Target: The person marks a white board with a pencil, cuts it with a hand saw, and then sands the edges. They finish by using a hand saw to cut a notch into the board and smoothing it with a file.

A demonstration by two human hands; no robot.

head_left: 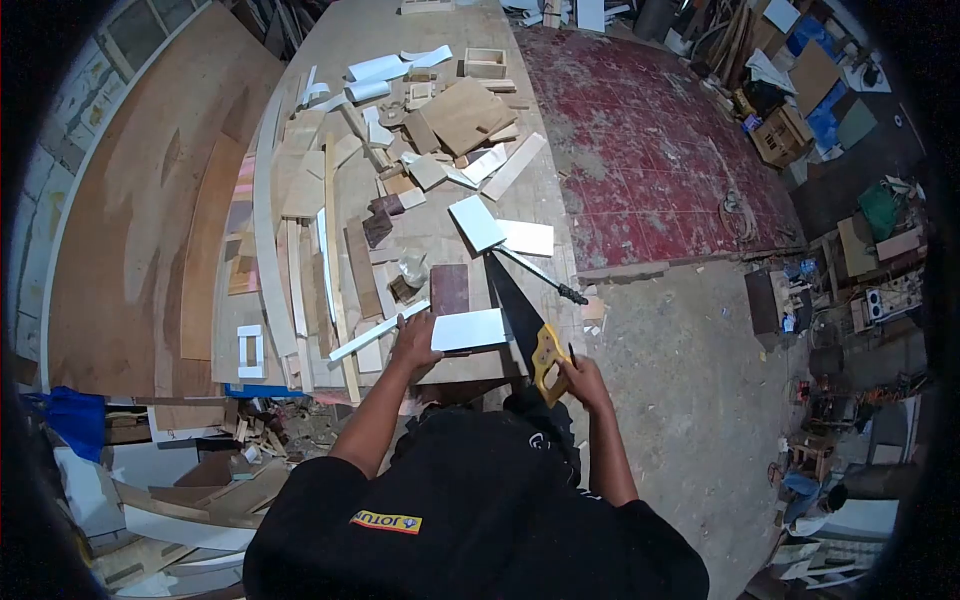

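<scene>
- White board (468, 331) lies flat near the close edge of my workbench (556, 205), right in front of me, its long axis running left to right between my hands.
- Handsaw (514, 305) slants across the board's right end, blade pointing away from me and a little left, so the two long axes cross steeply; that crossing is the relation that matters.
- My right hand (585, 382) is wrapped round the yellow handle (545, 345), just off the bench's right side, and is the nearer one to the blade.
- My left hand (412, 340) rests at the board's left end; I can't tell whether it grips or only steadies.
- A red-brown block (449, 288) sits just beyond the board, and the blade's tip reaches near a white offcut (475, 222).
- Hard to make out: whether the teeth touch the board, what supports it underneath, and my right fingertips, hidden by the handle. My black shirt (480, 490) covers what lies directly below.
</scene>
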